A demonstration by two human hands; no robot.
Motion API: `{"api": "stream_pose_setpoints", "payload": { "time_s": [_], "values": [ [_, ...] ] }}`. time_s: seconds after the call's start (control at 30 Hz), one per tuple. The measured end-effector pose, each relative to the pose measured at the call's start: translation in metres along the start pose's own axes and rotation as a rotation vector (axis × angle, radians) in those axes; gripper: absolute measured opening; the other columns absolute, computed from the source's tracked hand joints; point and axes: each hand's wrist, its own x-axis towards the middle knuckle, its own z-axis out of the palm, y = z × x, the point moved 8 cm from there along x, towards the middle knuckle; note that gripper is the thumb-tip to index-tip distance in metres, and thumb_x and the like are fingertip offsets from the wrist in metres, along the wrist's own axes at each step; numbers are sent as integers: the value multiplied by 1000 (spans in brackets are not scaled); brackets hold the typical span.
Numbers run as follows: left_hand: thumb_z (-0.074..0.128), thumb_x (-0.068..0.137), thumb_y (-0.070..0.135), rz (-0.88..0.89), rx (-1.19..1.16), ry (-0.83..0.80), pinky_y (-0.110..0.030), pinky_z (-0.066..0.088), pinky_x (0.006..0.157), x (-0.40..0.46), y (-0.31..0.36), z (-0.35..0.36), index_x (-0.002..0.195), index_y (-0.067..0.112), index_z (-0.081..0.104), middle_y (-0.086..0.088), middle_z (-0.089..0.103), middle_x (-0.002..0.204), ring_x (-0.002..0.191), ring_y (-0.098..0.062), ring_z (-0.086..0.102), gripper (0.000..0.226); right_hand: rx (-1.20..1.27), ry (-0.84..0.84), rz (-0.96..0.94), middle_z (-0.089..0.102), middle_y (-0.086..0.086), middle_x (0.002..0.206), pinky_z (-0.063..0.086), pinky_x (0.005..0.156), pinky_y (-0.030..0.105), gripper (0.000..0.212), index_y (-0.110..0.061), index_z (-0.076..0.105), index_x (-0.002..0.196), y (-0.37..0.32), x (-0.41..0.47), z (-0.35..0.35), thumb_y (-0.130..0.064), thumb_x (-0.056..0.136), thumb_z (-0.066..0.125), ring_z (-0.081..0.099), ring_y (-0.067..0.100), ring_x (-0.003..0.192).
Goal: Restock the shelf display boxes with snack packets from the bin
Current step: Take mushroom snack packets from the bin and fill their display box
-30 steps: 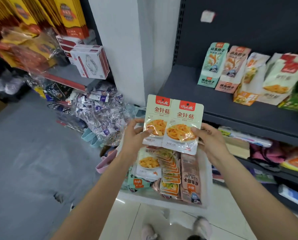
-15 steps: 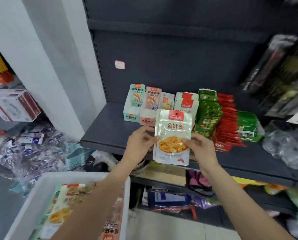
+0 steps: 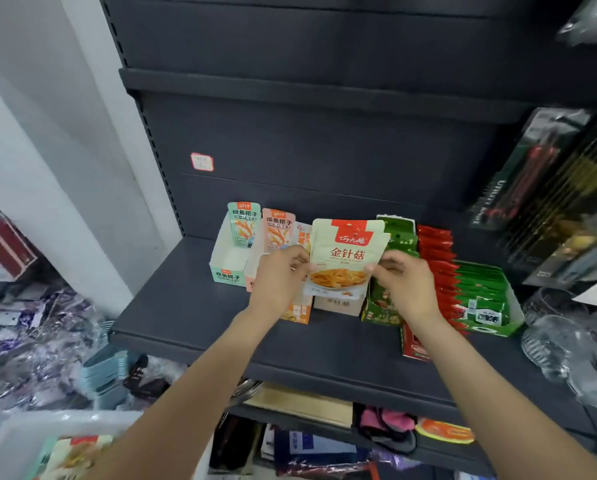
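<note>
since both sets of fingers are pinching the side edges of the pale-green foil snack packets w/ red header and noodle photo (image 3: 346, 258), left hand (image 3: 279, 278) on the left edge and right hand (image 3: 405, 281) on the right, the stack is squared up and held upright right over the beige cardboard display box (image 3: 338, 303) it looks meant for. fingers are curled onto the edges, not spread; can't tell how many packets are in the pinch.

to do this bit well imo: keep the stack flat and together, tip the bottom edge into the box mouth first, slide down behind whatever's already in there, then let go one side at a time so nothing fans out. watch the neighbours, the orange-and-white box (image 3: 299, 310) touching on the left and the dark green packet box (image 3: 383, 308) on the right sit tight against it, so come in straight, no sideways shove. the dark grey metal shelf (image 3: 193, 313) gives room in front if the box needs a tug fwd.

vs half a sec ago: hands and packets have gone up and fwd, from in front of the shelf lip to over the box. a sec ago they were over the white plastic bin (image 3: 16, 441), two packets fanned side by side; now they're stacked as one, bin down at lower left.
</note>
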Motion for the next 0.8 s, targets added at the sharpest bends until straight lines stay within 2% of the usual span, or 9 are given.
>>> {"api": "stream_pose_setpoints", "payload": {
  "time_s": [0.13,0.23,0.3,0.37,0.5,0.6,0.67,0.7,0.8],
  "values": [
    [63,88,11,-7,-27,-28,-36,56,76,36,-8,20,81,13,59,-9,70,93,84,-20,68,8,-111,29,18,66,-5,90,46,70,16,10,-11,70,92,10,35,0,-14,83,71,60,6,82],
    [64,88,11,13,11,-56,-14,51,65,51,-17,37,82,9,63,-5,69,89,75,-12,63,6,-119,17,49,66,-6,92,49,69,18,16,-15,69,98,22,52,3,-15,82,72,60,5,83],
    [63,88,11,25,81,-63,-5,42,61,54,-23,45,86,8,66,-2,68,89,74,-7,57,5,-60,3,77,67,-5,97,57,74,31,20,-18,67,100,30,58,5,-13,81,73,63,8,90],
    [61,90,11,13,105,-66,-6,42,63,56,-28,50,92,7,67,-2,68,94,75,-7,56,7,-27,0,96,67,-2,98,59,69,34,20,-18,67,100,34,60,6,-9,82,71,65,7,84],
    [63,89,15,-72,79,-100,-24,54,74,55,-36,59,97,7,64,-7,69,103,84,-15,63,12,-154,12,14,66,-3,89,52,46,18,10,-11,70,94,32,62,2,-11,84,70,62,1,68],
    [65,87,23,-69,131,-80,-26,51,83,54,-31,56,112,17,59,0,67,109,96,-15,64,26,-252,-39,5,68,-2,86,53,52,19,5,-11,70,84,36,62,3,-15,82,72,62,4,69],
    [64,88,27,-39,94,-24,-28,51,80,55,-23,47,117,22,55,6,65,102,90,-11,62,31,-247,-89,25,67,-5,86,51,49,17,8,-13,72,89,38,62,5,-16,82,73,60,3,73],
    [63,89,27,-14,90,1,-26,50,77,55,-18,43,116,23,55,9,63,99,86,-8,60,29,-229,-97,28,66,-5,88,51,50,16,13,-15,72,95,38,63,5,-17,82,73,61,2,76],
    [59,92,24,48,172,-5,-22,47,72,56,-8,40,106,22,60,6,66,102,82,-7,58,15,-189,-75,7,68,-4,94,49,67,16,19,-18,72,100,35,62,3,-14,81,73,61,3,82]
  ]
}}
